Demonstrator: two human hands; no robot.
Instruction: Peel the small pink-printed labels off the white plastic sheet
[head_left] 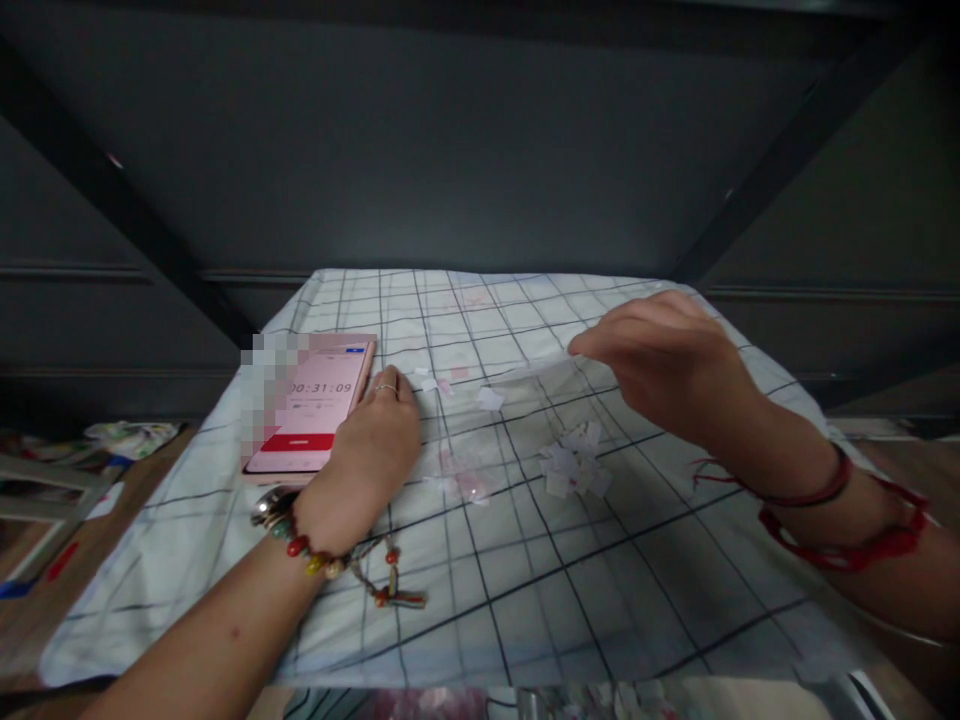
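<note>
My left hand lies on the checked cloth against the right side of a pink phone, its fingers stretched forward and nothing seen in them. A timer shows on the phone's screen. Raised above the right part of the table, my right hand pinches one end of a thin translucent strip, blurred, which slants down to the left. Near its lower end is a small white paper piece. A pile of white paper pieces sits below the right hand. Left of that pile lies a clear plastic bag with pinkish marks.
Several paper scraps lie just right of my left fingers. The checked tablecloth covers the table, which meets a dark panel behind. More small items show at the near edge. A pale rack stands at the left.
</note>
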